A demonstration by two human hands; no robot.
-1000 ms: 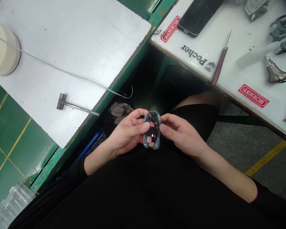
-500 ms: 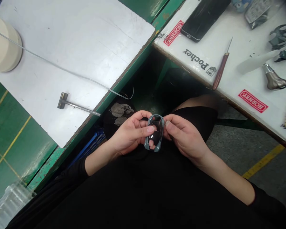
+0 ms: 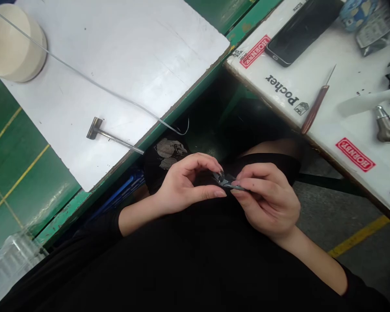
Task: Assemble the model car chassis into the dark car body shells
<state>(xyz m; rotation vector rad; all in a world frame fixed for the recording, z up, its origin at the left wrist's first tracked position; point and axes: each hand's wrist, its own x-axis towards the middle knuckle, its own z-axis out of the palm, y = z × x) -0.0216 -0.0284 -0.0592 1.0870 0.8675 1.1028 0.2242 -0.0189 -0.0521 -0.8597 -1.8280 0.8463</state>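
Observation:
Over my lap I hold a small grey-blue plastic part, turned so that mostly its thin edge shows. My right hand pinches its right end between thumb and fingertips. My left hand is curled at its left end, fingertips against the part from above and the thumb just below. Fingers cover part of its outline, so its full shape is hidden.
On the left white board are a round cream block, a metal T-shaped tool and a thin cable. The right table holds a phone, a wooden-handled awl and a metal knob-like handle.
The part has turned from its open loop face to a thin edge. My right hand has shifted its grip onto the right end, and my left thumb has come off its face.

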